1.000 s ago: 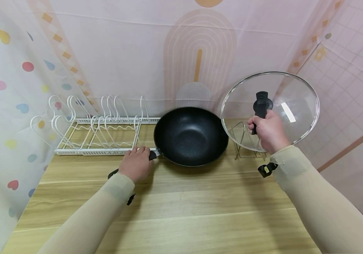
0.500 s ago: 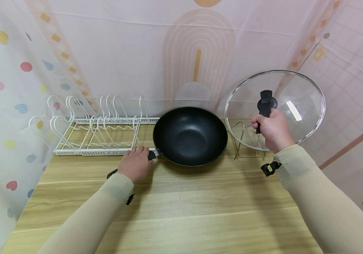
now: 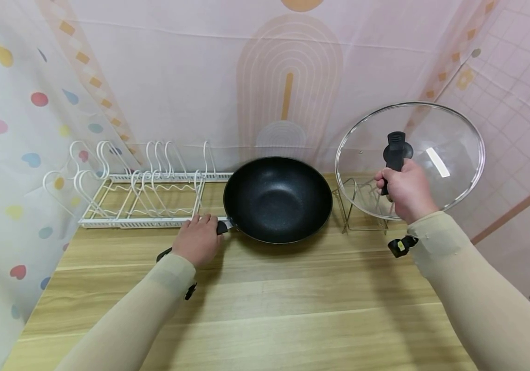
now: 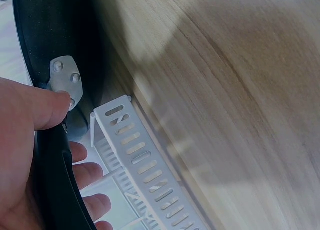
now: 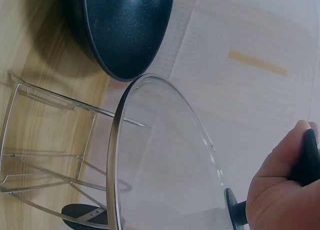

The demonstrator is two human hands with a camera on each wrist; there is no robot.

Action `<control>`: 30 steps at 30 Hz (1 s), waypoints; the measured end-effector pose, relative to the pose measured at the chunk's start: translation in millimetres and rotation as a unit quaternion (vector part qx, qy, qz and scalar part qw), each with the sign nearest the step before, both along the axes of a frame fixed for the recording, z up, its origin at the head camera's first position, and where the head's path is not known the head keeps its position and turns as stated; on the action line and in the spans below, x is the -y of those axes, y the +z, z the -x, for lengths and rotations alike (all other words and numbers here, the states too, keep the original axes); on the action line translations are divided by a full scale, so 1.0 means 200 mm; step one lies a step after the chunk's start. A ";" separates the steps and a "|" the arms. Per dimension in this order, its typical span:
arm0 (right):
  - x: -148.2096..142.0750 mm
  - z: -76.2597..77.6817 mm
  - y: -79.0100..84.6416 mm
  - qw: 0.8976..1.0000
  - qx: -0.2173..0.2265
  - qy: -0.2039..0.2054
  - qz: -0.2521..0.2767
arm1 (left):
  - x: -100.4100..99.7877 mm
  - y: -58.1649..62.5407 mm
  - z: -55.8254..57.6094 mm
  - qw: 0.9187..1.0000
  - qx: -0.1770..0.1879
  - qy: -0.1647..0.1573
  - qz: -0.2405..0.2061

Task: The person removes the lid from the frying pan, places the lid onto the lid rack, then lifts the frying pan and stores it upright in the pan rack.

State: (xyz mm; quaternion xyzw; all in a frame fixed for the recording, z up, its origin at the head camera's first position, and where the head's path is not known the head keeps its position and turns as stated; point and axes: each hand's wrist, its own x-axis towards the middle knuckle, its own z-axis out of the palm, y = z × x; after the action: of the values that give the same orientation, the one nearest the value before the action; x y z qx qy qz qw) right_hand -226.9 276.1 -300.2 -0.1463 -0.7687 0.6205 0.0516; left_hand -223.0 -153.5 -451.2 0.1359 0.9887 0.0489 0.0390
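Note:
A black wok (image 3: 278,201) sits at the back of the table, tilted so its inside faces me. My left hand (image 3: 198,238) grips its black handle (image 3: 221,227); in the left wrist view the thumb lies by the riveted metal bracket (image 4: 65,78) and the fingers come round underneath. My right hand (image 3: 409,188) holds a large clear glass lid (image 3: 450,134) by its upright black knob (image 3: 395,152). The lid is tipped up, its lower edge overlapping a small wire rack (image 3: 346,216). Seen from the right wrist, the lid's metal rim (image 5: 114,160) is right in front of that rack.
A white dish rack (image 3: 139,221) with several looped dividers stands left of the wok, its slotted rail (image 4: 150,170) right under the left hand's fingers. The wood table (image 3: 265,304) stretches in front. Printed curtains (image 3: 177,77) hang close behind and on both sides.
My right hand has carried the lid a little to the right, away from the wok. The left hand and the wok have stayed in place.

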 end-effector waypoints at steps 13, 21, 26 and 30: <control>-0.07 -0.01 0.01 1.000 -0.002 -0.003 0.015 | 0.00 0.00 0.00 1.000 -0.001 -0.004 0.004; -0.11 -0.02 0.01 0.999 -0.012 -0.010 0.035 | 0.00 0.00 0.00 1.000 -0.004 -0.004 0.002; -0.13 -0.02 0.01 1.000 -0.005 -0.013 -0.005 | 0.00 0.00 0.00 1.000 -0.003 -0.004 0.004; -0.15 -0.03 0.01 1.000 -0.002 -0.015 -0.020 | 0.00 0.01 0.00 1.000 -0.007 -0.004 0.002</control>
State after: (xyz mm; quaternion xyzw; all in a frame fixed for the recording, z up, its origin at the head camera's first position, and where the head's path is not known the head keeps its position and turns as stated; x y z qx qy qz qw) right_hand -221.8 305.4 -298.2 -0.1555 -0.7788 0.6042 0.0647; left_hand -223.9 -153.2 -450.1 0.1404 0.9885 0.0460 0.0324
